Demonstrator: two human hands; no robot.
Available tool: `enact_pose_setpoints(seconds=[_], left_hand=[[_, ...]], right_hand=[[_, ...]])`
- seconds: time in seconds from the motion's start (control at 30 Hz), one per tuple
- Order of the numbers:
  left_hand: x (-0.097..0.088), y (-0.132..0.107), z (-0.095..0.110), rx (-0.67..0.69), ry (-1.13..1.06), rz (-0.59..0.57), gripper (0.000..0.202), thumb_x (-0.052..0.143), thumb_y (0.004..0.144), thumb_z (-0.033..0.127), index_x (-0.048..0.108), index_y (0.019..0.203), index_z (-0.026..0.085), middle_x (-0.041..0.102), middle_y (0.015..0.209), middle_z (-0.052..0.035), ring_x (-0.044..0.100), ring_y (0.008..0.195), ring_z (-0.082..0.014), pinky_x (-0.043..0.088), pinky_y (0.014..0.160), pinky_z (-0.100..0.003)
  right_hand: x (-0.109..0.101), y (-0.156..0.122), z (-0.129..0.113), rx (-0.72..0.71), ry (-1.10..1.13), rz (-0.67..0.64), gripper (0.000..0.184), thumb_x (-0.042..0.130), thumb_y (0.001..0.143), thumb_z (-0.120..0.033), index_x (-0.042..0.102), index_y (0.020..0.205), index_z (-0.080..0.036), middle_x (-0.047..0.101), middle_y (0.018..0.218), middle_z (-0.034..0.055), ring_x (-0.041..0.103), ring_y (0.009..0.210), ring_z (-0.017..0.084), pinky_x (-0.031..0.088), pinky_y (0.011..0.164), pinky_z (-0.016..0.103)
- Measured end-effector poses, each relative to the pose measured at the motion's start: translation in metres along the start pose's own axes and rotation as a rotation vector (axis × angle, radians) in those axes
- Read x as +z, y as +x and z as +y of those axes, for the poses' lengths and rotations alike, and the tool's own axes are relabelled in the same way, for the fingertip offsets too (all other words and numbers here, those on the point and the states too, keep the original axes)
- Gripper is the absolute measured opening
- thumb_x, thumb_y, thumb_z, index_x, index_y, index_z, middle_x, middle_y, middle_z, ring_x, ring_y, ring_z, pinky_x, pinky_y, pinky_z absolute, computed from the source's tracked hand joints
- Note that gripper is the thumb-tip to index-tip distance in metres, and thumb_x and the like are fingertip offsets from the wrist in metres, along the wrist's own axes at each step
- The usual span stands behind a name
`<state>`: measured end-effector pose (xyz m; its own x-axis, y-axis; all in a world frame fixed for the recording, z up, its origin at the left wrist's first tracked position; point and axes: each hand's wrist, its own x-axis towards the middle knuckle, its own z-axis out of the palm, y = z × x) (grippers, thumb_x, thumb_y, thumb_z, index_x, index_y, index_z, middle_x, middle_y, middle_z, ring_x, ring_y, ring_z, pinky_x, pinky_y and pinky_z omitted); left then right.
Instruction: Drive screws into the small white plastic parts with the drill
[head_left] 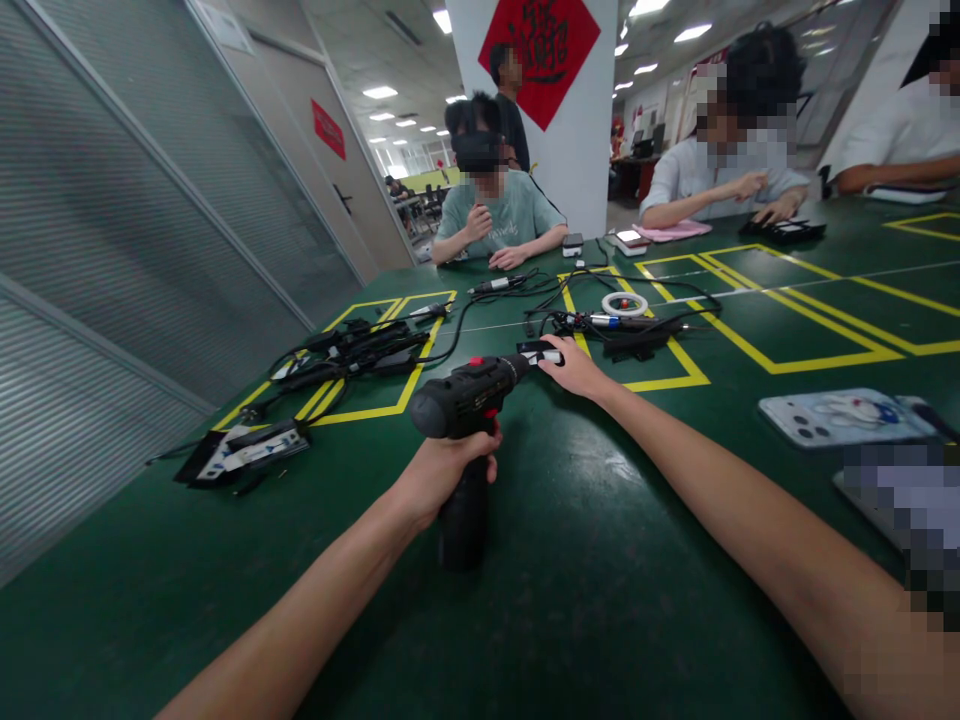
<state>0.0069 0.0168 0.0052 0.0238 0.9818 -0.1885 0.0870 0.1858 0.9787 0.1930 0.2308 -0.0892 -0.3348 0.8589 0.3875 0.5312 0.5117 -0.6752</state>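
Observation:
My left hand (457,468) is wrapped round the handle of a black cordless drill (466,398) with red accents. The drill points forward and to the right, its battery end low over the green table. Beyond the chuck, my right hand (570,367) grips a small black and white piece (541,354) between thumb and fingers. The drill's front end meets or nearly meets this piece; whether they touch I cannot tell. Part of the piece is hidden behind my fingers.
Black cables and adapters (352,350) lie at the left within yellow tape. A white tape roll (624,304) and a dark pen-like tool (637,323) lie beyond my right hand. A patterned phone (847,416) rests at the right. People sit across the table (615,560).

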Motion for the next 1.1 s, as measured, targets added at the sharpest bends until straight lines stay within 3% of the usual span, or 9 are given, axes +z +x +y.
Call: enact_pose_setpoints(seconds=[1.1], left_hand=[[-0.0017,0.0008,-0.0017,0.002,0.009,-0.02,0.016,0.065,0.078,0.025,0.061,0.09,0.016,0.059,0.083,0.0008,0.055,0.057,-0.0098,0.042,0.06,-0.026]], right_hand=[[-0.0002,-0.0005,-0.0008,0.007,-0.003,-0.003,0.051,0.058,0.087,-0.033,0.053,0.137,-0.021,0.056,0.124,0.0112,0.058,0.112,0.026,0.044,0.102,0.041]])
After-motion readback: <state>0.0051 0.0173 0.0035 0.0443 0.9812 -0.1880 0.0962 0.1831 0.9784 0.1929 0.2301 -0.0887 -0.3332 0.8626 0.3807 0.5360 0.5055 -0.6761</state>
